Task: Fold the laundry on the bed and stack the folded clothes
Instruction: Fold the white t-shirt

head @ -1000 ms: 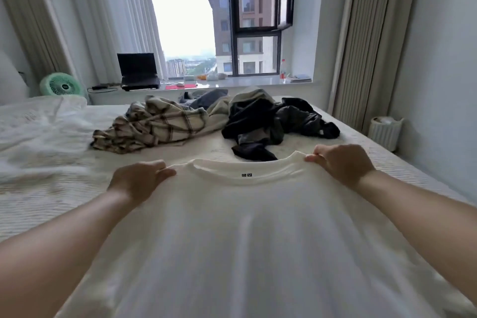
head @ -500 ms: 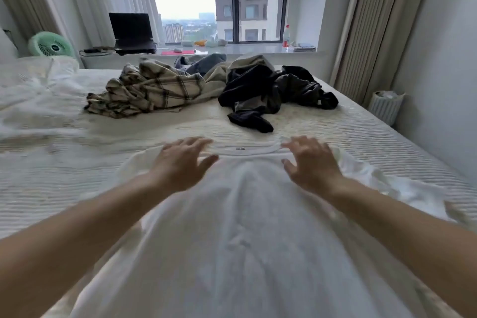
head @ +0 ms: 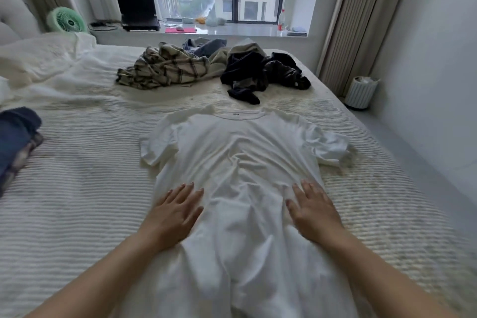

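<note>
- Both hands lie flat, fingers straight and a bit spread: left hand [head: 175, 214] and right hand [head: 313, 210] press on the white t-shirt [head: 240, 162], gripping nothing.
- The shirt lies spread on the bed [head: 77, 201] between and under the hands, collar at the far end, sleeves out past the fingertips.
- Way left of the left hand, a dark blue garment [head: 15, 137].
- Far beyond the hands, a plaid shirt [head: 165, 70] and a dark clothes pile [head: 260, 73], unfolded.
</note>
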